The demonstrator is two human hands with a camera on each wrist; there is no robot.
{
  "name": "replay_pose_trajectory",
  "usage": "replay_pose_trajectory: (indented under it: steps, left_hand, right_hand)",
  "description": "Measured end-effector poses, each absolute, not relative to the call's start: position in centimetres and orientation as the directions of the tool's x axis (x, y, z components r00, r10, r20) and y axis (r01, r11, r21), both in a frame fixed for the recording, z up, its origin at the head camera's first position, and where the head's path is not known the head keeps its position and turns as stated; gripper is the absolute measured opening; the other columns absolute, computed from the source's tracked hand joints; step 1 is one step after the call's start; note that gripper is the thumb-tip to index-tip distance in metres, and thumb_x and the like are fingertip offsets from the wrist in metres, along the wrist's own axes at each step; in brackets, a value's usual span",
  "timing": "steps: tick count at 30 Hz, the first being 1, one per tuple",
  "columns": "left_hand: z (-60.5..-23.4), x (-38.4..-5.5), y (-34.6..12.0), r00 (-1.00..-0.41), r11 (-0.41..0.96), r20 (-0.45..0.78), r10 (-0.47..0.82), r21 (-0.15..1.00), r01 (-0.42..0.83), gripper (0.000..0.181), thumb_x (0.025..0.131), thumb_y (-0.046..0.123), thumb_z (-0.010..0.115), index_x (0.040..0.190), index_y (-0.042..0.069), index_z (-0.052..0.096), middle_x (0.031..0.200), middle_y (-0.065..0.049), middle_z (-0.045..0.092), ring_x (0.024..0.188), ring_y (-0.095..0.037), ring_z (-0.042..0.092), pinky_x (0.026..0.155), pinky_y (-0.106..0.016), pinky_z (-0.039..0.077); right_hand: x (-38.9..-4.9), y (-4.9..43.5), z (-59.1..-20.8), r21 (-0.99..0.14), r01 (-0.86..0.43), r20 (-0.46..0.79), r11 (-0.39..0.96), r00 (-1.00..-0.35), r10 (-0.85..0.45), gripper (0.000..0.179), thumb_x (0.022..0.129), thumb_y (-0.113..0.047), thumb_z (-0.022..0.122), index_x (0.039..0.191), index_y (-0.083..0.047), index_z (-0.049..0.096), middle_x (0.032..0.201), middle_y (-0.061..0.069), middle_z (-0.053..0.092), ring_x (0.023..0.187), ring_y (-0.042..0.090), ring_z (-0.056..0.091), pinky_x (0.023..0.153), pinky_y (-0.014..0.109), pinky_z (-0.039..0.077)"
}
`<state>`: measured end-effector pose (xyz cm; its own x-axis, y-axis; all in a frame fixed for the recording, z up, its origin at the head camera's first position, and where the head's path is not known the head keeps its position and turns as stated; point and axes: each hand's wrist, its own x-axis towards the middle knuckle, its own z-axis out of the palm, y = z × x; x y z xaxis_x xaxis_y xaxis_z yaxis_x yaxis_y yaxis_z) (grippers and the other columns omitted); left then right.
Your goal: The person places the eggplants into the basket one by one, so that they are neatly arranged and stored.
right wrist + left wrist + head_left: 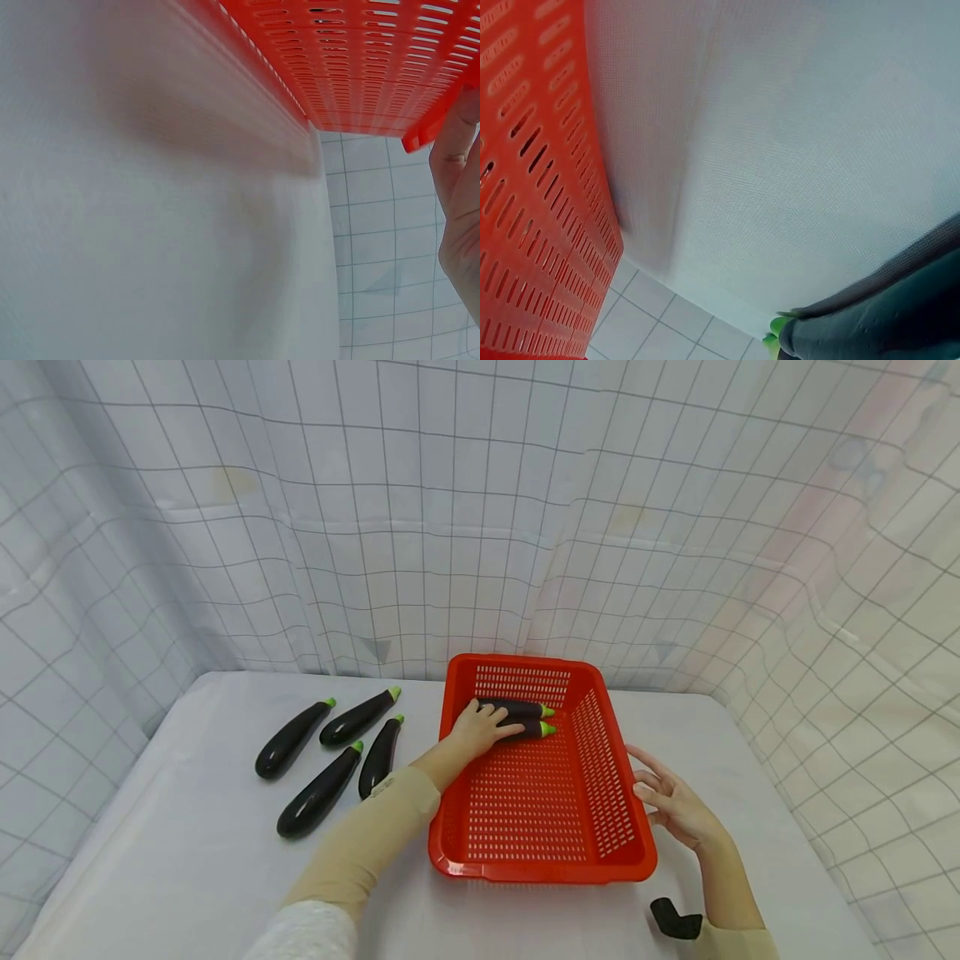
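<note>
Head view: a red basket [525,872] stands on a white table [187,860] before a checked curtain [480,543]; two eggplants lie inside it, toward its far end, the upper eggplant [521,709] and the lower eggplant [534,730], side by side with green caps pointing right; four loose eggplants [318,791] lie on the table to the left of the basket, slanting, their green caps toward the far edge; the left hand [477,729] reaches over the basket's left rim, palm down, its fingers over the upper eggplant and its thumb along the lower one; whether it grips either cannot be told; the right hand [675,802] is at the basket's right side, fingers loosely extended and near the rim; beige sleeves [375,835] cover the forearms, and a black fitting [675,920] shows beside the right wrist.

Left wrist view: the basket's slotted outer wall fills the left side; the white table spans the middle; part of a dark eggplant with a green cap shows at lower right; the left hand is outside this frame.

Right wrist view: the basket's slotted wall and rim occupy the upper right; a finger of the right hand touches the rim, the hand being cut by the frame edge; table lies at left, the checked curtain beyond.
</note>
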<state>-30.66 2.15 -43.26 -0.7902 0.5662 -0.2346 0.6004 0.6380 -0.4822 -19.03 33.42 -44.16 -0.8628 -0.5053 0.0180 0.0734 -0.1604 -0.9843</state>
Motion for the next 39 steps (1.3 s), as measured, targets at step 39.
replay_pose_trajectory:
  steps: [39]
  left_hand:
    - [-41.0, -29.4, 0.1, -0.758, 0.748, 0.058, 0.65, -0.224, 0.624, 0.065, 0.091, 0.036, 0.054, 0.145, 0.034, 0.019, 0.138, -0.006, 0.036, 0.121, -0.025, 0.04, 0.101, -0.043, 0.03]
  right_hand:
    - [-19.0, 33.4, -44.4, -0.981, 0.084, 0.017, -0.174, -0.861, -0.509, 0.061, 0.095, 0.007, 0.036, 0.147, -0.009, 0.009, 0.113, 0.006, 0.055, 0.095, 0.018, 0.062, 0.066, 0.038, 0.052]
